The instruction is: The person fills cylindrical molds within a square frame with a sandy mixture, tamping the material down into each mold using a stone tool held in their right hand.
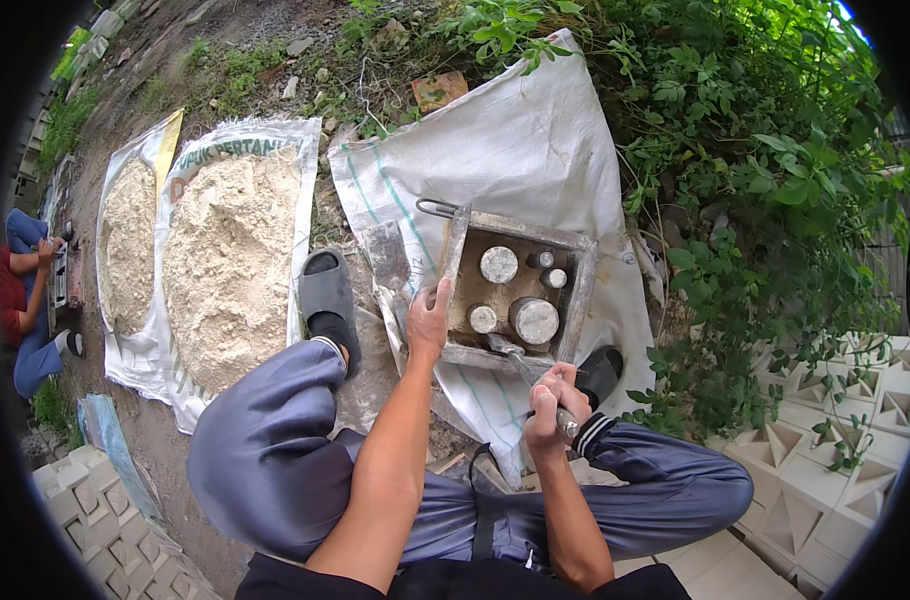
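Note:
A square, grey-crusted mould lies on a white woven sack between my feet, with several round plugs standing up inside it. The largest plug is near its lower right, and another wide plug stands farther back. My left hand grips the mould's left wall. Closed around the handle of a trowel, my right hand is at the mould's near right corner. The trowel's blade reaches over the near wall, its tip beside the plugs. Part of the handle is hidden by my fingers.
Pale powder is heaped on sacks at the left. A flat grey plate lies beside the mould. Leafy plants crowd the right side, above stacked patterned blocks. Another person sits far left.

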